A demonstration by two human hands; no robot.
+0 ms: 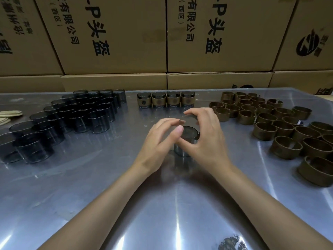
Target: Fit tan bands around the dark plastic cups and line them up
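Two bare hands meet at a dark plastic cup [187, 141] standing upright, mouth up, mid-table [162, 204]. The right hand [207, 139] grasps it; the left hand [160, 139] touches it, fingers loosely curled. Four banded cups [165, 101] line up beyond; its lower half is hidden.

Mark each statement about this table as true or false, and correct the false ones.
1. Four finished cups with bands stand in a row at the far edge of the table. True.
2. The empty bands lie on the person's left. False: they lie on the right; the bare dark cups are on the left.
3. Both hands are at one cup in the middle. True: the left hand and the right hand close around it.
4. Plastic crates stand behind the table. False: those are cardboard boxes.
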